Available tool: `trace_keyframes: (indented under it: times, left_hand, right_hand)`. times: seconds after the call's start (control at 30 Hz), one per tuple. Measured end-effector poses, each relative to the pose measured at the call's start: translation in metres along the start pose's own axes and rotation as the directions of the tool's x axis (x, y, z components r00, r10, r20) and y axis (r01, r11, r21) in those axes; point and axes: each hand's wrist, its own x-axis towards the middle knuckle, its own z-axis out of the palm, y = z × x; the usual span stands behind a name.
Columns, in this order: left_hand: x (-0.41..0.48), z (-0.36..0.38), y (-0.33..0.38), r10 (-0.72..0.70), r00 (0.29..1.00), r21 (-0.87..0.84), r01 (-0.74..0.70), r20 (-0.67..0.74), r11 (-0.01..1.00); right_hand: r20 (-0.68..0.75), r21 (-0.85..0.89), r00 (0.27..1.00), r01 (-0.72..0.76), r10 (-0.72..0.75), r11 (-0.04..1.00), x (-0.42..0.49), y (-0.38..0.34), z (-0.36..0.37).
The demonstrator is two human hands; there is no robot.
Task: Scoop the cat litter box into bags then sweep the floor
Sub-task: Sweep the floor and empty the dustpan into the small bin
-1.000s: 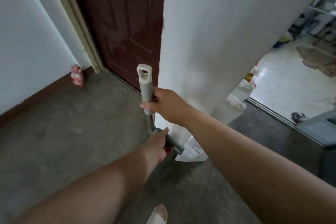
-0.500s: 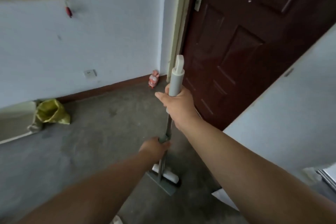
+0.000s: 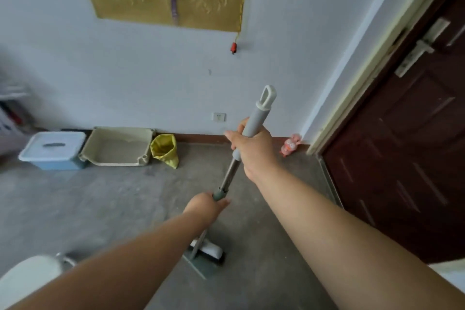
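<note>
The right hand (image 3: 251, 150) is wrapped round the pale grey plastic grip of the long-handled broom (image 3: 232, 171), just below its looped hanging end. The left hand (image 3: 205, 206) is curled round the grey-green collar lower on the bare metal shaft. Both hands hold firmly, and the shaft leans up and to the right. The broom's head (image 3: 205, 255) sits low between the forearms. It is a white block above a flat grey-green part, at or just above the grey concrete floor (image 3: 100, 209); whether it touches I cannot tell.

Judging by this, the sweeping step is in hand. The shallow beige plastic litter box (image 3: 113, 162) stands against the far white wall, well apart from the broom. Its litter looks level, and a crumpled yellow bag (image 3: 164, 150) stands open right against its right-hand end, so the scooping looks finished. A pale blue tub with a white lid (image 3: 54, 152) stands just to the box's left.

The next move probably calls for bringing the head over to the floor in front of the box. It should stay flat on the concrete and draw any stray grains together without knocking the bag.
</note>
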Motion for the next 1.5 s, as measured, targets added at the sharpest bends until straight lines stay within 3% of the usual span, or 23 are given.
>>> trace_keyframes:
  times: [0.3,0.4,0.47,0.53,0.67,0.77,0.83,0.9,0.93,0.97,1.03,1.2,1.27,1.33,1.4,1.5]
  left_hand:
    - [0.022,-0.095,-0.071,-0.166,0.967,-0.2,0.127,-0.193,0.971]
    - [0.024,-0.11,-0.089,-0.221,0.948,-0.255,0.161,-0.228,0.954]
    - [0.017,-0.105,-0.108,-0.234,0.946,-0.211,0.187,-0.223,0.959]
    - [0.015,-0.107,-0.136,-0.278,0.926,-0.211,0.226,-0.257,0.951]
    - [0.038,-0.14,-0.152,-0.4,0.842,-0.366,0.267,-0.36,0.891]
    - [0.06,-0.173,-0.155,-0.494,0.765,-0.468,0.287,-0.414,0.836]
    - [0.068,-0.184,-0.161,-0.532,0.722,-0.51,0.286,-0.442,0.811]
    - [0.07,-0.185,-0.166,-0.564,0.694,-0.551,0.283,-0.448,0.785]
    - [0.071,-0.184,-0.17,-0.579,0.676,-0.566,0.283,-0.455,0.775]
    - [0.071,-0.185,-0.174,-0.593,0.659,-0.576,0.285,-0.462,0.766]
    - [0.071,-0.189,-0.181,-0.594,0.645,-0.559,0.296,-0.482,0.775]
    - [0.078,-0.213,-0.213,-0.606,0.634,-0.521,0.35,-0.48,0.778]
    - [0.08,-0.222,-0.226,-0.617,0.629,-0.543,0.344,-0.472,0.766]
    - [0.089,-0.238,-0.247,-0.624,0.629,-0.563,0.335,-0.463,0.756]
    - [0.098,-0.256,-0.27,-0.623,0.637,-0.545,0.355,-0.454,0.759]
    - [0.108,-0.286,-0.303,-0.609,0.676,-0.515,0.378,-0.414,0.77]
  right_hand:
    - [0.332,-0.016,0.943,0.003,0.003,1.0,0.028,-0.001,0.145]
    - [0.338,0.0,0.94,-0.055,0.052,0.998,0.049,0.001,0.175]
    - [0.235,0.041,0.966,-0.12,0.107,0.992,0.075,-0.002,0.175]
    - [0.291,0.022,0.946,-0.159,0.146,0.987,0.105,-0.006,0.19]
    - [0.57,-0.032,0.812,-0.133,0.128,0.991,0.131,-0.004,0.238]
    - [0.643,-0.092,0.753,-0.107,0.142,0.99,0.142,0.005,0.273]
    - [0.689,-0.24,0.716,0.074,0.116,0.968,0.157,0.01,0.29]
    - [0.746,-0.529,0.651,0.453,0.139,0.718,0.17,0.013,0.301]
    - [0.756,-0.586,0.627,0.522,0.186,0.62,0.174,0.013,0.306]
    - [0.769,-0.598,0.586,0.521,0.254,0.609,0.178,0.013,0.313]
    - [0.766,-0.598,0.549,0.418,0.334,0.684,0.185,0.023,0.32]
    - [0.672,-0.623,0.631,0.2,0.388,0.756,0.208,0.07,0.341]
    - [0.644,-0.643,0.632,0.143,0.431,0.752,0.215,0.091,0.344]
    - [0.646,-0.645,0.581,0.067,0.496,0.761,0.22,0.115,0.358]
    - [0.623,-0.639,0.475,-0.15,0.622,0.754,0.221,0.141,0.373]
    - [0.44,-0.651,0.381,-0.488,0.813,0.581,0.213,0.177,0.393]
